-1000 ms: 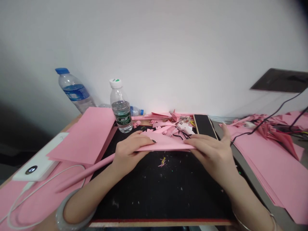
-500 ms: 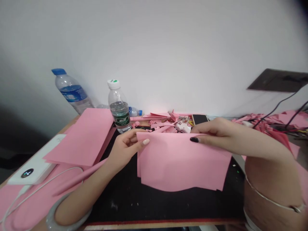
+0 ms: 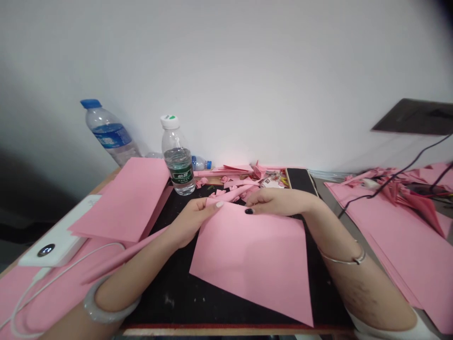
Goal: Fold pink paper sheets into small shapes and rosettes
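A sheet of pink paper point(image 3: 253, 259) is held by its far edge over the black mat point(image 3: 170, 288), tilted with its near right corner low. My left hand point(image 3: 193, 219) pinches the upper left corner, thumb on top and fingers behind. Further right along the same edge, my right hand point(image 3: 272, 202) grips the paper between its thumb and bent fingers. Behind the hands lie small folded pink paper pieces point(image 3: 226, 189). The fingertips under the sheet are hidden.
A water bottle with a white cap point(image 3: 179, 165) stands behind my left hand; a blue-capped bottle point(image 3: 113, 137) leans on the wall. Pink paper point(image 3: 123, 203) and a white power bank point(image 3: 58, 241) lie left. A black phone-like slab point(image 3: 300, 180), pink sheets point(image 3: 406, 250) and cables point(image 3: 385, 182) are right.
My right hand has moved left along the paper's edge, closer to my left hand. The sheet has turned, its near right corner now lower and nearer. More pink sheets show at the right.
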The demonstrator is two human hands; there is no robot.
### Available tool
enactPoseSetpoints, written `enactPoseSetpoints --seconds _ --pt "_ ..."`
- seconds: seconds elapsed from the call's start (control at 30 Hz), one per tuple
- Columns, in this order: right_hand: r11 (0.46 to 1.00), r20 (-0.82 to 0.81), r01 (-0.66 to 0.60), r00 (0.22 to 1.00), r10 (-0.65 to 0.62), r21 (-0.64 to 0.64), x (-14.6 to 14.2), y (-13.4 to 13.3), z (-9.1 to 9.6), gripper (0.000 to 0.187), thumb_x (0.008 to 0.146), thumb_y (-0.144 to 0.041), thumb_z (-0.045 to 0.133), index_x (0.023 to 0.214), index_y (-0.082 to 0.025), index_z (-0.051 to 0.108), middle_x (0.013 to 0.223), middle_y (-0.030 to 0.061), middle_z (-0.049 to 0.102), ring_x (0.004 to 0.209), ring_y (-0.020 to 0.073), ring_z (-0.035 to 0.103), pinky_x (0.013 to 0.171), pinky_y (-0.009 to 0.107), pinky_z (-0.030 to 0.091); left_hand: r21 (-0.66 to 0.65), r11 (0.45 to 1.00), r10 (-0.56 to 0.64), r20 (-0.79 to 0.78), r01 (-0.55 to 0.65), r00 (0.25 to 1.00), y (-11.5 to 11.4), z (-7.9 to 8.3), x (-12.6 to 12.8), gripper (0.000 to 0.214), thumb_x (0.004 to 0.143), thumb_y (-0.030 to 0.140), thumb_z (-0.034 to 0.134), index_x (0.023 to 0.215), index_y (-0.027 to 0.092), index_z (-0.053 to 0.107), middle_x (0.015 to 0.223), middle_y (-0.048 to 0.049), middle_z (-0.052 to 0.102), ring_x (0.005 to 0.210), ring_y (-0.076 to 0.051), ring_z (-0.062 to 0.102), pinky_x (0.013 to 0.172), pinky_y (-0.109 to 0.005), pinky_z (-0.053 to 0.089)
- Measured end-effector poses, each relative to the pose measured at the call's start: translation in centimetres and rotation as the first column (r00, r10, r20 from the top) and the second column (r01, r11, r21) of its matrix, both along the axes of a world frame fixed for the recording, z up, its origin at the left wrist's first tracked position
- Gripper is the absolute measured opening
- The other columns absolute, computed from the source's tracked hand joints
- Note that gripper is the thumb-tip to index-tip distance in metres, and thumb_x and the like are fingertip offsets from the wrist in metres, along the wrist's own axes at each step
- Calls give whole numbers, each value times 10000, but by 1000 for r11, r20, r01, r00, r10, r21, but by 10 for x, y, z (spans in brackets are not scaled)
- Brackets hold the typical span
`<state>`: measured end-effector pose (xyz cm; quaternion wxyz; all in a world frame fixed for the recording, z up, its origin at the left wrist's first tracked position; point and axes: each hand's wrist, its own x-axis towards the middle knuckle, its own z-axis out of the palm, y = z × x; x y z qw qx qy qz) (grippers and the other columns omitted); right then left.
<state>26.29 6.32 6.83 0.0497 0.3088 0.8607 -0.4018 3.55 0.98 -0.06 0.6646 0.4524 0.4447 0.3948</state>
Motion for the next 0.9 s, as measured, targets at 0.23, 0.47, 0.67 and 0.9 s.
enactPoseSetpoints --seconds 0.23,0.47,0.67,0.9 --pt "998 -64 -26 998 30 49 -2 12 -21 285 869 -306 461 640 -139 488 617 -40 385 536 68 330 499 204 281 66 996 -45 -92 51 995 6 1 -6 308 664 322 729 912 151 666 823 -30 681 707 -160 608 640 -257 459" --pt "996 -36 -79 996 81 40 -4 12 -26 245 868 -273 449 698 -134 557 621 -35 432 539 74 350 527 210 304 291 927 -63 -502 237 863 8 8 -8 237 702 362 671 787 145 713 755 -7 645 712 -168 550 623 -235 384" --pt "1000 -50 5 999 -5 2 -5 11 -26 247 872 -306 438 743 -137 563 665 -22 454 572 87 380 544 220 323 143 965 -176 -265 219 948 8 5 -9 280 777 381 604 649 131 604 575 36 510 519 -87 407 505 -198 291" --pt "999 -111 -4 994 -2 -54 -4 14 -29 277 862 -351 472 697 -139 544 624 -41 408 545 77 339 532 218 305 228 923 -196 -414 310 889 10 9 -14 303 792 392 560 627 141 595 569 30 502 504 -95 394 496 -212 271"
